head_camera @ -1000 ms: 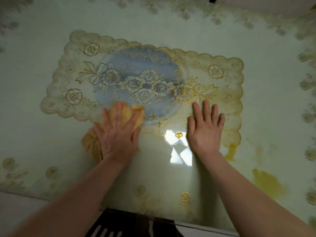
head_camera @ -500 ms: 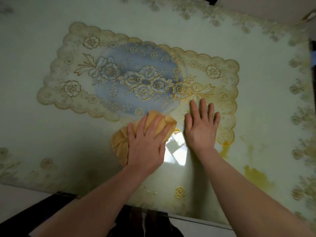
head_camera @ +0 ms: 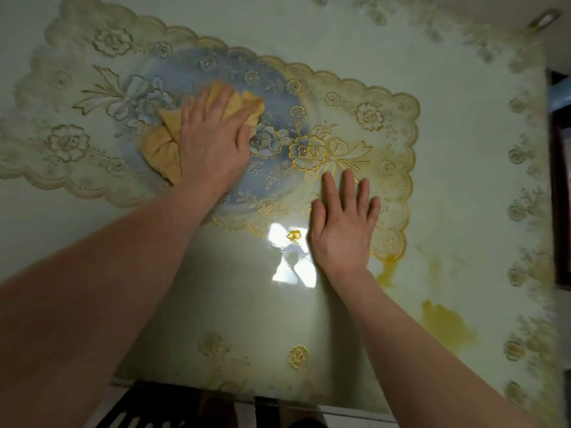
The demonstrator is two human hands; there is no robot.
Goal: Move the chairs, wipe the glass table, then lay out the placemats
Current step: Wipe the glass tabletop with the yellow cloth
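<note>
On glass table (head_camera: 216, 304), placemat (head_camera: 370, 115) long axis left-right, left hand (head_camera: 213, 143) pressing cloth (head_camera: 160, 146)

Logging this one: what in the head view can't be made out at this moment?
Head view:
1. Yellow cloth: partly hidden under the left hand.
2. Placemat: left end cut off by the frame edge; a part is covered by the right hand.
3. Glass table: glare washes out a patch beside the right hand.
4. Dark object below the table's near edge: cut off at the bottom, unidentifiable.
</note>
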